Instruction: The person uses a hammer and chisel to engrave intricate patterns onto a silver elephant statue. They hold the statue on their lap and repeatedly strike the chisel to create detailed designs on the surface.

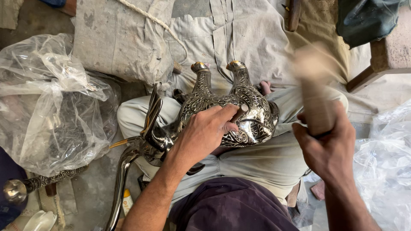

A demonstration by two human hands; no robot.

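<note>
The dark, silver-engraved metal animal figure (239, 111) lies across my lap, its legs pointing away from me and its long shiny neck (128, 162) hanging down to my left. My left hand (205, 130) rests on its patterned body, fingers curled shut around a small rod-like punch (240, 112) whose tip touches the engraving. My right hand (327, 147) is raised well to the side, fist closed tight on the handle of a pale wooden mallet (314, 85), blurred in the air. Crumpled clear plastic bags (51, 107) lie on the floor to my left.
</note>
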